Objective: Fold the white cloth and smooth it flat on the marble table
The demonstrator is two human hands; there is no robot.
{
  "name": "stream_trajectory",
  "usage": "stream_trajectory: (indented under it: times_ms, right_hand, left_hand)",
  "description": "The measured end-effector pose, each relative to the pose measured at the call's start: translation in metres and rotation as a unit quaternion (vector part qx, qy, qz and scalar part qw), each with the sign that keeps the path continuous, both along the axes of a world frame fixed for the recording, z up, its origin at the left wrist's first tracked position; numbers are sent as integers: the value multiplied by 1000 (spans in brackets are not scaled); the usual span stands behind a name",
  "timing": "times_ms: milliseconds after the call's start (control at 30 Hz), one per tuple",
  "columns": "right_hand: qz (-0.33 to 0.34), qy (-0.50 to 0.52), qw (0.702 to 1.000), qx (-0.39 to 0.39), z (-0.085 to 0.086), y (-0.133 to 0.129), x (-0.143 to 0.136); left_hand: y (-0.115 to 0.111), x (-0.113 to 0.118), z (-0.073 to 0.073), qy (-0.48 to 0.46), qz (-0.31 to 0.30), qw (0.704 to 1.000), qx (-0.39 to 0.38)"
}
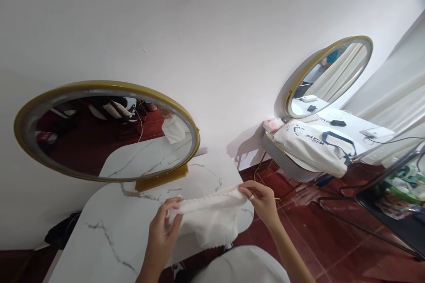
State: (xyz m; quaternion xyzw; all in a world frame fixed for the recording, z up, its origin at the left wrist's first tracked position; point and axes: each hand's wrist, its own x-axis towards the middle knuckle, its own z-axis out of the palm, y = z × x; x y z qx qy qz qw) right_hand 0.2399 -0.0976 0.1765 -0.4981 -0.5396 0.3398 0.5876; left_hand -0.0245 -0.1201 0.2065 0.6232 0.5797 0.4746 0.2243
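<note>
White cloth (215, 219) is hanging btwn both hands over the marble-patterned table's (89, 256) near edge. Tote bag (307, 146), contents hidden, is lying on 2nd table (288, 159) at R. L hand (166, 223) is pinching one end, thumb + fingers nearly closed; R hand (262, 199) is pinching opp. end likewise.

- White cloth (217, 223) is hiding part of bench (128, 225).
- Dark bundle (63, 231) is lying partly hidden by bench, identity unclear.
- Black chair (403, 225) is running off right edge.
- Tote-bag lettering (315, 143) is showing too small to read.
</note>
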Motion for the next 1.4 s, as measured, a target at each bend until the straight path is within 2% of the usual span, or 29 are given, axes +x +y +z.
stream_trajectory:
  times_ms: [300, 467, 567, 633, 733, 900, 1000, 1100, 1267, 1400]
  right_hand:
    - [4, -17, 997, 70, 18, 9, 11]
    - [-13, -29, 994, 103, 30, 15, 23]
    - [-30, -37, 991, 127, 41, 21, 32]
    - [-9, -39, 987, 153, 50, 24, 35]
    - [87, -56, 978, 181, 65, 26, 33]
    - [201, -77, 955, 204, 84, 21, 27]
    - [229, -81, 949, 199, 88, 16, 32]
    - [213, -67, 954, 199, 88, 11, 41]
    - [155, -49, 964, 212, 89, 3, 54]
    - [96, -61, 971, 212, 91, 0, 65]
  left_hand:
    - [-2, -15, -6, 171, -36, 984, 19]
    - [-4, -18, -2, 257, -105, 959, 56]
    - [-10, -9, -4, 280, -156, 945, 58]
    - [-12, 6, -7, 249, -175, 952, 30]
    - [-6, 36, -7, 147, -192, 970, -14]
    - [21, 81, 15, 23, -266, 963, -19]
    - [31, 92, 27, -7, -309, 949, -57]
    - [32, 91, 31, 19, -321, 944, -73]
    - [21, 79, 17, 76, -346, 933, -59]
    - [8, 60, -7, 133, -345, 918, -140]
